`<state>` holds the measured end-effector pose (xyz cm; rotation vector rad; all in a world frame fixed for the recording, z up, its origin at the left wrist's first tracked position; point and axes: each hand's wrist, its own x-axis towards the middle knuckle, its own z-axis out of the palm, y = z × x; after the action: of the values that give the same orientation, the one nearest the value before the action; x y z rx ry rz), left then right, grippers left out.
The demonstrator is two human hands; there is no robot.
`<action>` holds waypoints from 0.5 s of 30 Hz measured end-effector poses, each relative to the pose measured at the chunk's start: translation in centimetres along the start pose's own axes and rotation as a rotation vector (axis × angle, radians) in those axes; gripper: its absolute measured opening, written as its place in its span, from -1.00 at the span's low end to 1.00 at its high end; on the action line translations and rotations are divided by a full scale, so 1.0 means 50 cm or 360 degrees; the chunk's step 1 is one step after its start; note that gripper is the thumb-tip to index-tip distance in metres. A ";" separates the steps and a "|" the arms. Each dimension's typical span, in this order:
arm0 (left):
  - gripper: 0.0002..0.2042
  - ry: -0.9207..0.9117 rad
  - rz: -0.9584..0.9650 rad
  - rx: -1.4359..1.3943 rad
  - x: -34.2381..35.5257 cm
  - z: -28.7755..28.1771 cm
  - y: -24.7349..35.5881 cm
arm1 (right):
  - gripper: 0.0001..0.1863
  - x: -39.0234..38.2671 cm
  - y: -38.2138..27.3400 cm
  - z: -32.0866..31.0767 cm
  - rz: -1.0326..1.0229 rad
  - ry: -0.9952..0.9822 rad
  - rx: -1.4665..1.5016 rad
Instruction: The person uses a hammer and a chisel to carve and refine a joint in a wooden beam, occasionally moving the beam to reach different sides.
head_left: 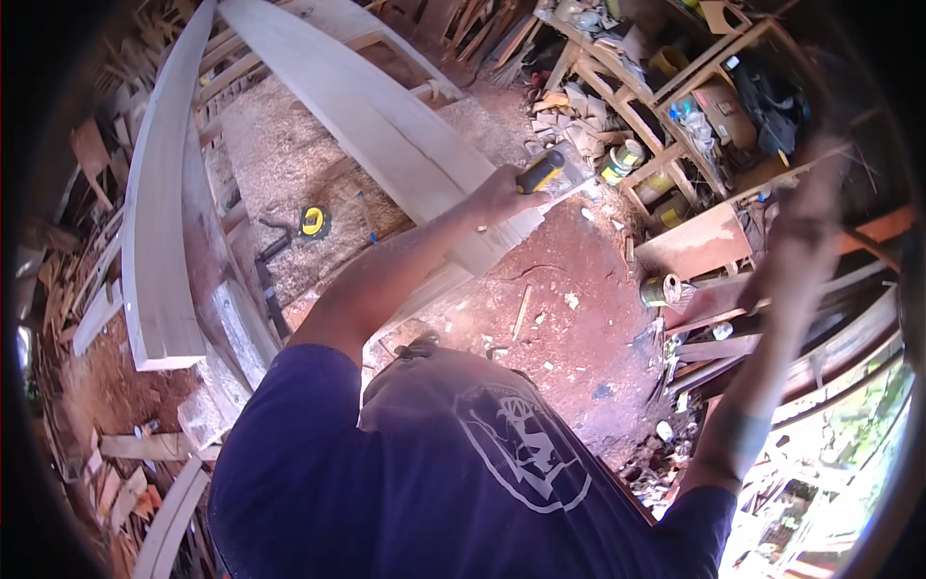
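Under the left hand [497,196] lies a long pale wooden plank [376,116]; this hand is closed around a yellow-and-black handled tool [542,171] at the plank's near end. Right hand [805,227], raised and blurred: grip cannot be told.

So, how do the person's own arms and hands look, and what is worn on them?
Both forearms are bare. The short sleeves of a dark blue T-shirt with a white printed emblem end at the upper arms. The left hand wears no glove. The right hand is blurred, so rings or a watch cannot be told.
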<state>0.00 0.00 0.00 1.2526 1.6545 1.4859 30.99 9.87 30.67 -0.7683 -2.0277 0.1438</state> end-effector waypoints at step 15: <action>-0.58 0.0068 0.0055 0.0125 -0.036 -0.023 0.071 | -0.82 -0.263 0.010 0.230 0.0507 -0.0847 0.0154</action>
<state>0.61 -2.34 3.35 1.3057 1.7420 1.4905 26.84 5.00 14.43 -1.0707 -2.3508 0.6863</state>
